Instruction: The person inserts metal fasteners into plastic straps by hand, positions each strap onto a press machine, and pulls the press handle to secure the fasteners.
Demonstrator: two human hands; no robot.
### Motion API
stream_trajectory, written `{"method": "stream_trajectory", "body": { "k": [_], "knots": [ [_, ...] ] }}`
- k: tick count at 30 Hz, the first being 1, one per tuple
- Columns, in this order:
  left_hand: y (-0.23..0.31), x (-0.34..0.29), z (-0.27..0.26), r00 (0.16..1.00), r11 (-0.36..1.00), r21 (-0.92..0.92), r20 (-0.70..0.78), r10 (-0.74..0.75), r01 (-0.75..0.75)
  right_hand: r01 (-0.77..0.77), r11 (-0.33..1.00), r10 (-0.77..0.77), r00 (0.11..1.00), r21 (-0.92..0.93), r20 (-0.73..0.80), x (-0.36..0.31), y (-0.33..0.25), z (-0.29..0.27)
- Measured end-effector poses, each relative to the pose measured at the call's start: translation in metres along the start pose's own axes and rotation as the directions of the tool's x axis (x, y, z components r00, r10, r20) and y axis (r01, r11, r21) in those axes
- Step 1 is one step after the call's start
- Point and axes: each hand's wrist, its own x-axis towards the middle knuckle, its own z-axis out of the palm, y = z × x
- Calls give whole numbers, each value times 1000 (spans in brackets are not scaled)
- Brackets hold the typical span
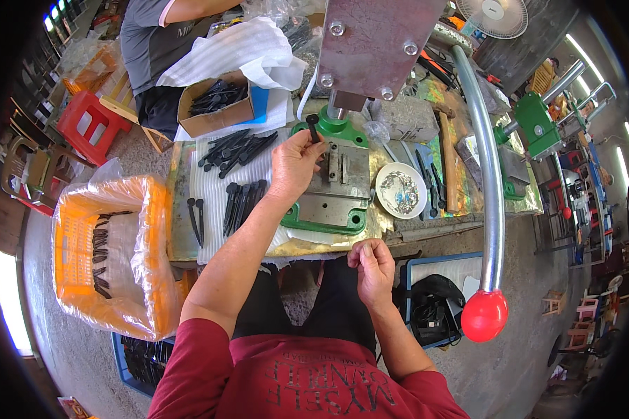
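My left hand (295,166) is closed round a slim black round-headed bar (313,124), held upright over the press bed. Its fingers are beside the steel fixture block (337,167), which sits on the green base (355,221) of a hand press. My right hand (374,271) hovers in front of the table edge, thumb pressed to curled fingers; whatever it may hold is too small or hidden to tell. Left of the press, similar black bars lie in a loose pile (234,150), a neat row (243,204) and a separate pair (196,218). A white bowl (400,190) of small metal parts stands right of the fixture.
The press lever (486,174) with its red knob (484,315) hangs at my right. A hammer (447,160) lies past the bowl. A cardboard box (215,105) holds more bars. An orange lined crate (112,255) stands at left. Another person (162,52) works across the table.
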Motion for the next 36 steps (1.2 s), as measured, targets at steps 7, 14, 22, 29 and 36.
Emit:
{"method": "stream_trajectory", "body": {
  "k": [7,14,22,29,36],
  "knots": [
    [-2,0,-1,1000,1000,13,8,21,-21,12,1000,-12,1000,17,-3,-2,1,-3],
    [1,-1,0,1000,1000,10,-6,10,-10,17,1000,-17,1000,6,-9,-4,1,-6],
    [0,-2,1,999,999,32,-16,38,-37,14,999,-14,1000,30,-24,-6,3,-8],
    [8,-1,-1,943,890,313,131,306,-332,30,999,-31,998,-12,-55,-4,-3,-9],
    [-2,2,-2,890,840,296,175,421,-455,381,910,-406,898,-163,-167,10,-48,-21]
  ]
}}
